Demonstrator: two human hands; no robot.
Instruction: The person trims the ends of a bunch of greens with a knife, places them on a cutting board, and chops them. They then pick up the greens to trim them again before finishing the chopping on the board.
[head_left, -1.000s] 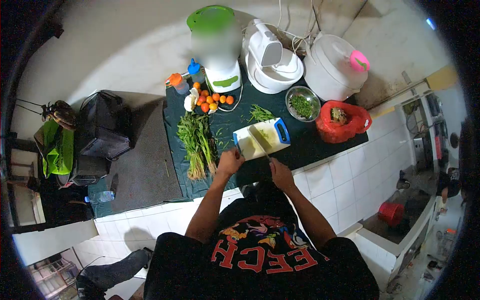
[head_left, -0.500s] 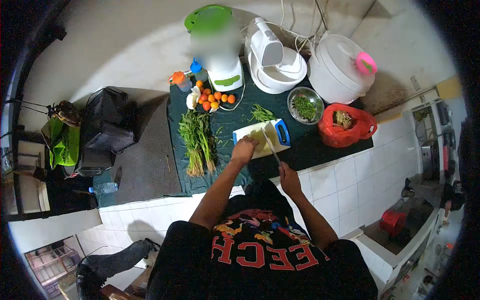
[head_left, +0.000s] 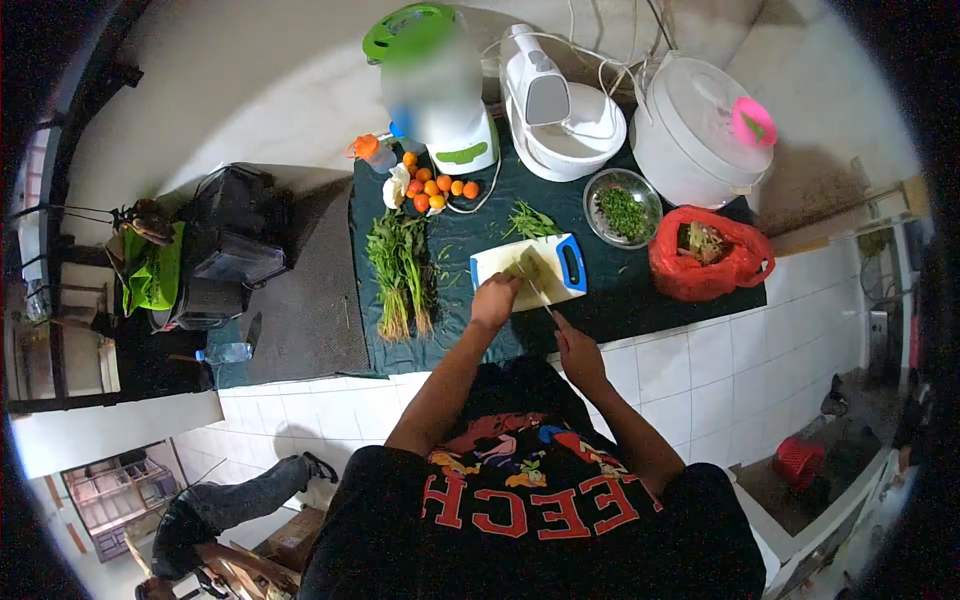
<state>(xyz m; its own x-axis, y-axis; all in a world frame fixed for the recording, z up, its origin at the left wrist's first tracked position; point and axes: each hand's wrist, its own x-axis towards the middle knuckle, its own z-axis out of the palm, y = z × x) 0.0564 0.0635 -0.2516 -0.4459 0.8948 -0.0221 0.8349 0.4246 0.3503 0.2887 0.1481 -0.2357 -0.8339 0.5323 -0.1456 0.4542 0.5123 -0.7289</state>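
My right hand (head_left: 577, 350) is wrapped round the handle of a knife (head_left: 543, 292), its blade lying across a white cutting board (head_left: 562, 290) with blue ends. The blade tip is close to the fingertips of my left hand (head_left: 497, 297). That hand rests on the board's left part with curled fingers; whatever is under them is too small to make out. Behind the board lies a small pile of cut green leaves (head_left: 533, 220). A bunch of leafy greens with roots (head_left: 398, 270) lies to the left. Chopped greens (head_left: 622, 212) fill part of a metal bowl (head_left: 648, 237).
Beyond the board stand a blender base (head_left: 463, 150), a white stand mixer (head_left: 540, 85) and a large white lidded container (head_left: 690, 125). Orange fruits (head_left: 444, 184) lie near the blender. A red plastic bag (head_left: 690, 278) sits at right. Another person (head_left: 240, 500) is at lower left.
The knife blade has shifted left and turned, its tip now nearer my left fingertips. My view has moved slightly, and more of the other person shows at lower left.
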